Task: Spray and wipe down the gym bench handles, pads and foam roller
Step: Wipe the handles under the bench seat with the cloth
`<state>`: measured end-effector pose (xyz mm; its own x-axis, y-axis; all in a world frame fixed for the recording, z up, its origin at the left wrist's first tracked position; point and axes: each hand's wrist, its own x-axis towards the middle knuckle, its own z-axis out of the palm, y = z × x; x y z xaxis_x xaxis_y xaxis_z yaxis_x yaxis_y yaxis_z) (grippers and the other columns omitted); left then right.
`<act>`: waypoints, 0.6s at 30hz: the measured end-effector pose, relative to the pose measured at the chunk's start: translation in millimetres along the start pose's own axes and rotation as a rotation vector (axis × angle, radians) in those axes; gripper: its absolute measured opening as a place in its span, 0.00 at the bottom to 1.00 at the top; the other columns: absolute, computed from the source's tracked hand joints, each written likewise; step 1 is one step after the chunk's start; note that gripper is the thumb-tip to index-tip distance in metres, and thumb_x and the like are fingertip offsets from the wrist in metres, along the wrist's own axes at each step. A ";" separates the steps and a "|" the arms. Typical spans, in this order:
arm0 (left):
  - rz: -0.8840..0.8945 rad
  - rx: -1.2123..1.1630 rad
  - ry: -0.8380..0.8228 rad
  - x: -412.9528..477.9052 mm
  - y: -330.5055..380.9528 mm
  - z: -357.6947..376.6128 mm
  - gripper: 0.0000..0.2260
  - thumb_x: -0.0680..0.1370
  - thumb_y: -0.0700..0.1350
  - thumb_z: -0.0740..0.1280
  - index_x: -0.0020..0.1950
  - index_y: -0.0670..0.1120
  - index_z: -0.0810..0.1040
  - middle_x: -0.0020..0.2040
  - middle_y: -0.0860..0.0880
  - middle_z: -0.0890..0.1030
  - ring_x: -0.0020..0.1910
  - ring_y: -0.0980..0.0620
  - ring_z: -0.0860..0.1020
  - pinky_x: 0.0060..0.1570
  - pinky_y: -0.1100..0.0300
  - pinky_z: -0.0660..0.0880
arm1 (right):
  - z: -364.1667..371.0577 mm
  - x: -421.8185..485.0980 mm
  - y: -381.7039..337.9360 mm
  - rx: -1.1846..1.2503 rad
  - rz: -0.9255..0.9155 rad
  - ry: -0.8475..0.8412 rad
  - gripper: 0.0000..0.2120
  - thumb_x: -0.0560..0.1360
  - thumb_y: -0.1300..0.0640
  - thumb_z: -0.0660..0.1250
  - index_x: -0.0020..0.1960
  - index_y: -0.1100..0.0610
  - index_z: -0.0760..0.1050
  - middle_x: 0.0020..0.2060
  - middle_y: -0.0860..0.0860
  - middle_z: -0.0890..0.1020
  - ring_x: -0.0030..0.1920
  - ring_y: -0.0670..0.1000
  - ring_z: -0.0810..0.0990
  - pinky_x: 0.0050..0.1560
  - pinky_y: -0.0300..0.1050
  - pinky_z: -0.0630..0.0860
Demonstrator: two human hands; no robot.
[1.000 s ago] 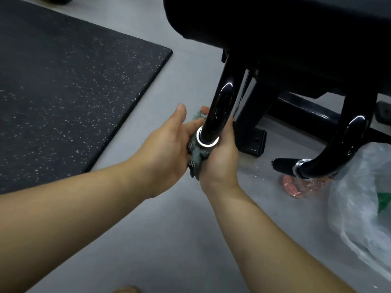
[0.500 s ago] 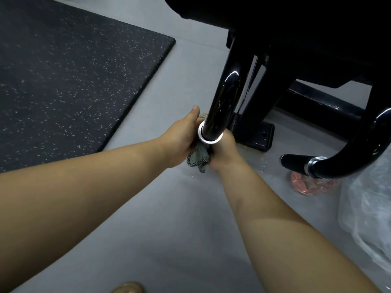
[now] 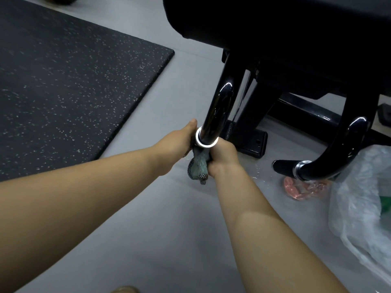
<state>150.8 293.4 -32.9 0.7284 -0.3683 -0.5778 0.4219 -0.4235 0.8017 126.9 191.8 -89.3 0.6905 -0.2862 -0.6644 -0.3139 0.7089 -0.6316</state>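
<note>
**Grey-green cloth [image 3: 197,168] on the near handle [image 3: 220,106], both hands around it**

Grey floor [image 3: 160,229] fills most of the view. On its left part lies a black rubber mat [image 3: 63,81] with small white speckles, one rounded corner pointing toward the bench. At the top right is the black bench pad [image 3: 275,22], very dark, and under it the black bench frame [image 3: 251,142] stands with its foot plate on the floor.

Two glossy black curved handles come down from under the pad. The near handle points toward the camera and ends at a chrome ring [image 3: 206,142]. The far handle [image 3: 347,149] curves to the left, and its dark grip stays well apart from both hands. A white plastic bag [image 3: 359,208] lies at the right edge, just beside this far handle.

The left hand [image 3: 179,144] is on the left side of the near handle, just below the ring, with the thumb lying up beside the ring; its fingers are hidden behind. The right hand [image 3: 222,157] is closed on the right side at the same height. Between the two hands the cloth covers the end of the handle, pressed by both, and its loose checked end hangs down below them.

A small pink item in clear wrap [image 3: 296,189] lies on the floor under the far handle.
</note>
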 end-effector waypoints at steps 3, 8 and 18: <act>-0.018 -0.207 -0.065 -2.8 4.2 1.2 0.15 0.81 0.54 0.56 0.43 0.51 0.79 0.42 0.52 0.80 0.44 0.53 0.76 0.55 0.59 0.71 | 2.5 -3.8 0.2 -0.162 -0.124 0.127 0.09 0.75 0.64 0.63 0.51 0.63 0.80 0.44 0.57 0.84 0.43 0.57 0.83 0.39 0.46 0.78; 0.022 -0.290 -0.113 -7.7 11.1 1.3 0.18 0.81 0.56 0.55 0.53 0.48 0.80 0.51 0.50 0.82 0.55 0.51 0.78 0.66 0.53 0.69 | 11.6 -36.4 -12.0 -0.156 -0.199 0.132 0.08 0.77 0.59 0.64 0.53 0.59 0.80 0.46 0.57 0.84 0.43 0.55 0.83 0.42 0.45 0.80; 0.209 -0.166 0.058 -66.4 40.9 -32.0 0.25 0.82 0.56 0.48 0.48 0.42 0.79 0.43 0.44 0.83 0.38 0.47 0.81 0.43 0.55 0.79 | 31.3 -117.6 -44.2 -0.109 -0.463 -0.002 0.14 0.81 0.53 0.57 0.43 0.53 0.78 0.39 0.49 0.84 0.42 0.48 0.81 0.48 0.46 0.78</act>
<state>137.0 327.0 43.2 0.8366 -0.3834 -0.3914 0.3387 -0.1997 0.9195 80.0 214.3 29.2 0.7751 -0.5546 -0.3028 -0.0396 0.4356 -0.8992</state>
